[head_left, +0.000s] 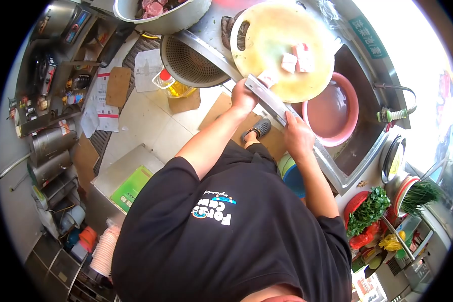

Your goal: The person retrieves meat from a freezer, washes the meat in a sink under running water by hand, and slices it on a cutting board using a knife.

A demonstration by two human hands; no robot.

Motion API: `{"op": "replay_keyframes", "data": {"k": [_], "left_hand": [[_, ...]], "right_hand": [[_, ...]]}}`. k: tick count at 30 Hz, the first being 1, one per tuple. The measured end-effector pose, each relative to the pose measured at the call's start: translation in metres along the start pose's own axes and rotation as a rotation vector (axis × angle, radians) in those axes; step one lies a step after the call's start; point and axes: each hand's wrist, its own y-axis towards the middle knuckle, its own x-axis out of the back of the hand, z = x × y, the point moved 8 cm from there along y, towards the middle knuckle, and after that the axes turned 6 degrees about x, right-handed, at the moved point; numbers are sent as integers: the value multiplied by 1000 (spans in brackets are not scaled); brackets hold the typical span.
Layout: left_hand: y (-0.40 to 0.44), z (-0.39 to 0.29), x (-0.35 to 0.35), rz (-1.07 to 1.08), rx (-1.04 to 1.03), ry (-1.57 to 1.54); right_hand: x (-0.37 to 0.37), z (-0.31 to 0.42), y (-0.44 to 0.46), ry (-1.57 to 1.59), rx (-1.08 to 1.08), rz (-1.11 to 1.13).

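My right hand (299,137) is closed on the lower end of a long metal blade, which looks like a cleaver (267,98). At the blade's upper left end is my left hand (243,96), closed; what its fingers hold is hidden. The blade lies along the near edge of a round yellowish cutting board (267,30). On the board are pale pink-and-white meat chunks (303,58), and one more piece (268,79) lies right beside the blade.
A pink basin (355,105) of water stands in the sink (370,143) at right. A pot (186,16) of meat is at upper left, above a perforated metal basket (186,65). An oil bottle (176,89) stands below. Greens (370,211) are at lower right.
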Motion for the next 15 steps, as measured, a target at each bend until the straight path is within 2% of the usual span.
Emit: {"op": "replay_keyframes", "data": {"k": [2, 5, 8, 11, 13, 15], "left_hand": [[-9, 3, -4, 37, 136, -101], [-10, 5, -6, 120, 157, -198], [-10, 7, -5, 67, 106, -211], [-11, 19, -8, -19, 141, -193], [-11, 13, -7, -10, 119, -215], [-10, 10, -2, -5, 100, -239]], "right_hand": [[-1, 0, -2, -3, 20, -21], [-2, -1, -2, -15, 44, -7], [-9, 1, 5, -62, 56, 56], [-17, 16, 23, -149, 85, 76], [-22, 27, 34, -225, 130, 47], [-25, 21, 32, -171, 100, 67]]}}
